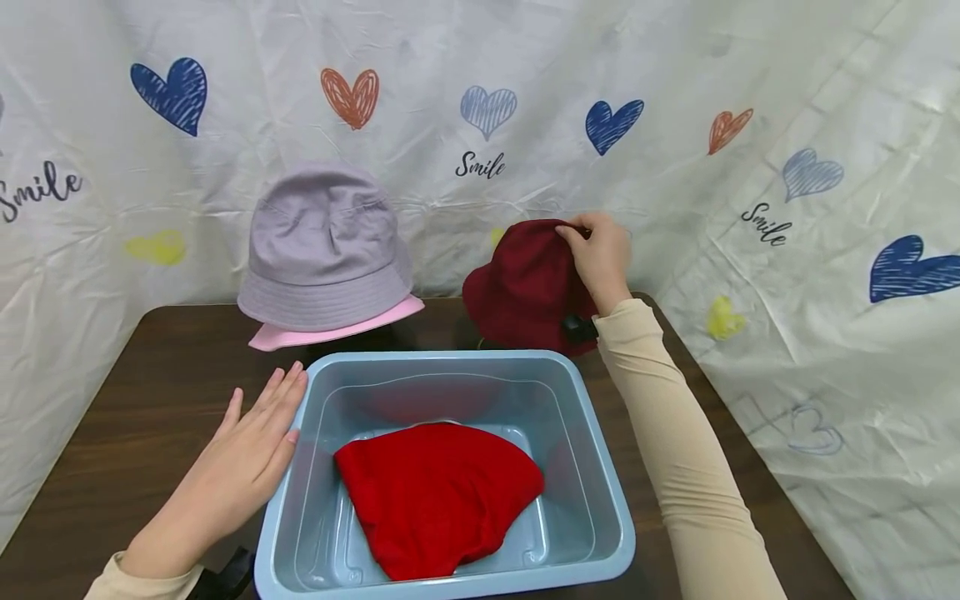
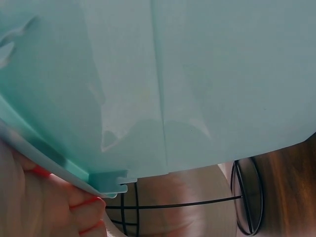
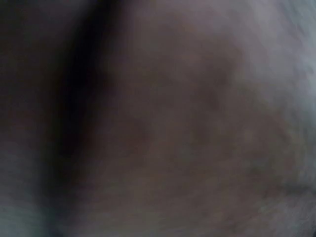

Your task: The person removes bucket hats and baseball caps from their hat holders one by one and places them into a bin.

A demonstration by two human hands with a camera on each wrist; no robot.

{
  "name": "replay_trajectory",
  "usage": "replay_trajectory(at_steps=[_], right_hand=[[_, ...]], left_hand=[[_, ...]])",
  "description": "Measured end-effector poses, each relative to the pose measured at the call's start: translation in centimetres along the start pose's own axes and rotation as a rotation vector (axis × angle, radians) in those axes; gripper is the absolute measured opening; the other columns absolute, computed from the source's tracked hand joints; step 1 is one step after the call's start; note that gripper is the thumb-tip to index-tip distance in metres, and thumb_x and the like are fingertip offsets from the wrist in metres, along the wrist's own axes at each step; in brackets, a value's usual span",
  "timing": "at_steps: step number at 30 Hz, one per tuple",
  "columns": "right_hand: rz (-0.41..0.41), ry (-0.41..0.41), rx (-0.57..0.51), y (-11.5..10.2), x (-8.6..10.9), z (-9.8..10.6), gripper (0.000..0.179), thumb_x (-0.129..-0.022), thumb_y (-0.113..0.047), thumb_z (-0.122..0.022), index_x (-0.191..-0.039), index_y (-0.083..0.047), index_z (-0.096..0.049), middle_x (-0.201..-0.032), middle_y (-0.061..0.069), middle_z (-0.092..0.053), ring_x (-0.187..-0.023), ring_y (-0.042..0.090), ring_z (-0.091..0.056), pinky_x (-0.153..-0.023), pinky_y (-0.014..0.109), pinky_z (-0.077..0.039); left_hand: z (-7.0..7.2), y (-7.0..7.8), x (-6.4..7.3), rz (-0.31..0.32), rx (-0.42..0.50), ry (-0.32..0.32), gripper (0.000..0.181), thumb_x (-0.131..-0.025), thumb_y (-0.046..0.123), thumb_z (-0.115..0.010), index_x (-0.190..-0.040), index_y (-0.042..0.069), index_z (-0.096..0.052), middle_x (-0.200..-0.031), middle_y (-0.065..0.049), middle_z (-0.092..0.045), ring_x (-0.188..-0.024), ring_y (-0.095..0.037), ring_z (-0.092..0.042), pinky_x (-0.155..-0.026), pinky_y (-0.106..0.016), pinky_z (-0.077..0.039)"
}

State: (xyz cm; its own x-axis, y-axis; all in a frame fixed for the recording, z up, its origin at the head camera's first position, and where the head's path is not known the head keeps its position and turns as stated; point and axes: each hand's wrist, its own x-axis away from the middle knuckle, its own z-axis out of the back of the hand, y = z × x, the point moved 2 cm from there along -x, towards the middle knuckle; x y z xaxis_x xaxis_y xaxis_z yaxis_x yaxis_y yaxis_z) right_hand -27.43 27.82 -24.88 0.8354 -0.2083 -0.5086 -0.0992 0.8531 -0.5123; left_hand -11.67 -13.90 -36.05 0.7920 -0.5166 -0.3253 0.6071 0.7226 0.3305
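In the head view my right hand (image 1: 604, 257) pinches the top of a dark red bucket hat (image 1: 521, 279) at the back right of the table. Its brim hangs down behind the light blue plastic tub (image 1: 442, 357). My left hand (image 1: 243, 458) lies with straight fingers along the tub's left rim. From the left wrist, the tub's outer wall (image 2: 197, 89) fills most of the picture, with the fingers (image 2: 54, 202) at its rim. A bright red folded hat-like cloth piece (image 1: 442, 500) lies inside on the tub's floor. The right wrist view is dark and blurred.
A lavender bucket hat (image 1: 322, 250) sits over a pink brim (image 1: 337, 336) at the back left. Black wire stand parts (image 2: 192, 203) show below the tub wall in the left wrist view. Behind the dark wooden table (image 1: 112, 400) hangs a white curtain (image 1: 420, 50) with printed hearts.
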Motion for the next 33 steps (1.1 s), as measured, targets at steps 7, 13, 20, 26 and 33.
replay_trajectory(at_steps=[7, 13, 20, 26, 33], right_hand=[[0.042, 0.11, -0.078, 0.5, -0.1, 0.9, 0.025, -0.092, -0.021, -0.063, -0.098, 0.003, -0.068, -0.098, 0.018, -0.067, -0.089, 0.031, -0.06, -0.076, 0.039, -0.044], [0.148, 0.11, -0.119, 0.6, -0.9, 1.2, 0.024, -0.096, -0.018, -0.056, -0.098, 0.005, -0.06, -0.098, 0.021, -0.064, -0.086, 0.031, -0.057, -0.076, 0.038, -0.042], [0.173, 0.022, -0.117, 1.2, -1.1, 1.8, 0.027, -0.086, -0.022, -0.07, -0.095, 0.003, -0.064, -0.091, 0.018, -0.065, -0.079, 0.023, -0.054, -0.068, 0.022, -0.037], [0.075, -0.271, -0.104, 0.9, -1.0, 2.6, 0.054, -0.077, -0.032, -0.078, -0.119, -0.004, -0.058, -0.109, 0.014, -0.061, -0.094, 0.025, -0.054, -0.079, 0.037, -0.043], [0.057, -0.404, -0.075, 0.6, -1.1, 3.5, 0.05, -0.079, -0.015, -0.076, -0.121, -0.002, -0.053, -0.111, 0.018, -0.058, -0.098, 0.031, -0.053, -0.083, 0.046, -0.043]], left_hand=[[0.0, 0.0, 0.0, -0.001, -0.006, -0.006, 0.06, -0.098, 0.019, -0.044, -0.15, 0.005, -0.019, -0.155, -0.013, -0.02, -0.144, -0.022, -0.01, -0.112, -0.052, 0.003], [0.0, 0.0, 0.0, 0.003, -0.004, -0.006, 0.059, -0.099, 0.019, -0.042, -0.151, 0.005, -0.018, -0.156, -0.011, -0.018, -0.144, -0.021, -0.008, -0.112, -0.053, 0.002], [-0.1, 0.1, -0.1, 0.018, 0.003, -0.013, 0.06, -0.098, 0.02, -0.043, -0.15, 0.004, -0.019, -0.155, -0.013, -0.02, -0.143, -0.026, -0.012, -0.112, -0.055, -0.001], [0.0, 0.0, -0.1, 0.005, -0.01, 0.003, 0.059, -0.098, 0.019, -0.043, -0.15, 0.003, -0.021, -0.154, -0.013, -0.021, -0.143, -0.027, -0.014, -0.112, -0.052, 0.001], [0.1, -0.2, -0.2, 0.004, -0.006, 0.008, 0.059, -0.098, 0.018, -0.043, -0.149, 0.002, -0.021, -0.153, -0.015, -0.023, -0.143, -0.026, -0.012, -0.112, -0.052, 0.002]])
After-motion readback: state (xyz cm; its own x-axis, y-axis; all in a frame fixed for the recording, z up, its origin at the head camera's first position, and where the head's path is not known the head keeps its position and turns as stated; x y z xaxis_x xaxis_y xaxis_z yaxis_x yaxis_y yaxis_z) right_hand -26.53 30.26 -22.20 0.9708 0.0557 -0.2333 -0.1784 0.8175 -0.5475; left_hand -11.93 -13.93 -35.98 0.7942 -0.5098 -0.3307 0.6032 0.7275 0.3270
